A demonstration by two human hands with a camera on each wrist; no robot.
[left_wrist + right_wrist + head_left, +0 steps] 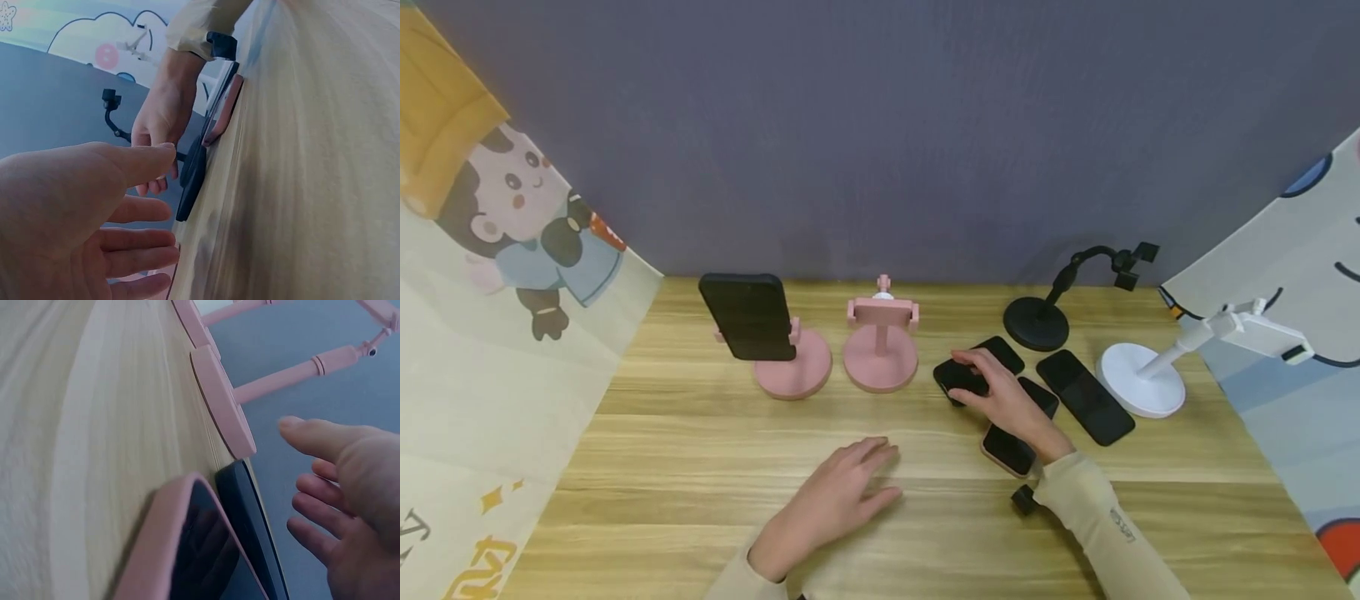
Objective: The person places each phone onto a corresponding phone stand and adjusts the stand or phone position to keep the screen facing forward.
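My right hand (1007, 404) hovers above a group of phones, thumb and fingers apart, with nothing between them in the right wrist view. Under its fingertips lies a black phone (953, 377), beside another dark phone (1002, 353). Partly covered by that hand and wrist are a dark phone (1043, 397) and a phone with a pink edge (1009, 452), also close up in the right wrist view (206, 550). My left hand (831, 504) is held over the front of the table, fingers loosely extended and holding nothing. The left wrist view shows its palm (56, 206).
A pink stand (801, 371) at left holds a black phone (747, 317). Beside it is a second pink stand (880, 367) without a phone. Right of the group are a black gooseneck stand (1036, 327), a long dark phone (1086, 397) and a white stand (1138, 385). A grey wall (880, 150) closes the back.
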